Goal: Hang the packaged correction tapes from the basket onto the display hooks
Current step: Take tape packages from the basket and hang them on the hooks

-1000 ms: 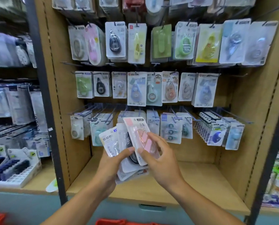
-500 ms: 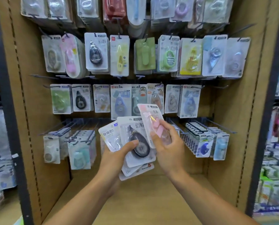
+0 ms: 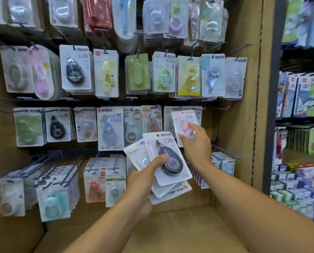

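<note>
Hands meet before a pegboard display [image 3: 240, 125] crowded with hanging packs: our left hand [image 3: 145, 178] grips a fanned stack of correction tape packs [image 3: 169, 161], thumb pressed on the top one, a dark teardrop dispenser under clear plastic. Our right hand [image 3: 196, 143] pinches a pink correction tape pack [image 3: 184, 125], translucent and white-topped, raised near the middle row of hooks.
</note>
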`<state>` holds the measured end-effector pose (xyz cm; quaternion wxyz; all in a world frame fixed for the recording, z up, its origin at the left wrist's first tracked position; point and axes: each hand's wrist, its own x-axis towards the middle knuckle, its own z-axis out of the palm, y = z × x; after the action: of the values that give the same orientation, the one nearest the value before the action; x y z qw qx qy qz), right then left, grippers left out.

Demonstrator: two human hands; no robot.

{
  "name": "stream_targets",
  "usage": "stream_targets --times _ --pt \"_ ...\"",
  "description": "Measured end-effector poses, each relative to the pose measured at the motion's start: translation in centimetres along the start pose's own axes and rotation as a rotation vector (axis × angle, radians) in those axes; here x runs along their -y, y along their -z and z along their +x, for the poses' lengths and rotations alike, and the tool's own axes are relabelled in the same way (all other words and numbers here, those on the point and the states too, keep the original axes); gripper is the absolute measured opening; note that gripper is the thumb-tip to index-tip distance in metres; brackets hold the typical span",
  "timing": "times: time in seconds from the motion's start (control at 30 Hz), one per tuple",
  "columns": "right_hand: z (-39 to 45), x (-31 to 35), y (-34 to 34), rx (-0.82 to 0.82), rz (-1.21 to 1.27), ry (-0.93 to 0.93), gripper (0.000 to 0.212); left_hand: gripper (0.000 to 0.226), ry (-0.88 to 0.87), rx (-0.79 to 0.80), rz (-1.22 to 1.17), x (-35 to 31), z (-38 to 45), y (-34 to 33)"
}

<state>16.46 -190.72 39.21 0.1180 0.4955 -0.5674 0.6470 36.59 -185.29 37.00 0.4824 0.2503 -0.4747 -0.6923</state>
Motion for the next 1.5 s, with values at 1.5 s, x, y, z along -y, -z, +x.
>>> stream_targets --times 1.5 --pt "9.8 -3.3 -8.0 0.195 -0.236 -0.047 0.033 0.064 -0.142 -0.041 0.011 7.0 2.5 4.0"
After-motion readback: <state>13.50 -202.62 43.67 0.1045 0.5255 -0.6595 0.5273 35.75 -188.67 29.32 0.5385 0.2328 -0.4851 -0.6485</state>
